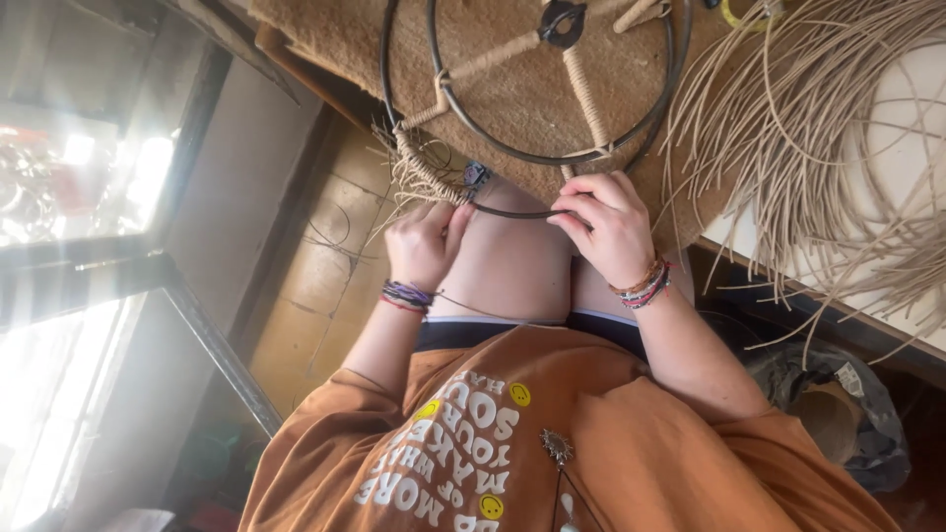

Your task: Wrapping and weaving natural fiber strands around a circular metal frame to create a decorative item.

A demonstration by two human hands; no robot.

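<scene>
Upside-down head view, person seated, dark metal ring frame resting on a tan cloth-covered table with its near edge overhanging the knees. Left hand sits at the frame's near-left rim, fingers curled shut, pinching the frayed rattan wrapping where it ends on the outer ring; loose strand ends splay out just left of that grip. Right hand is at the frame's near-right rim, fingers half closed, thumb and forefinger pressed on the bare outer ring, holding it steady; whether a strand runs under those fingers I cannot tell. Wrapped spokes run from the frame's dark hub to the inner ring. A big bundle of loose rattan strands lies right of the frame, well apart from both hands. Beaded bracelets on both wrists. Risk, as a judgement: if the left pinch slackens the wrap could spring loose and unwind, since the end looks untied; the frame could also slide off the table edge because it overhangs; dry strands may snap if bent sharply.
</scene>
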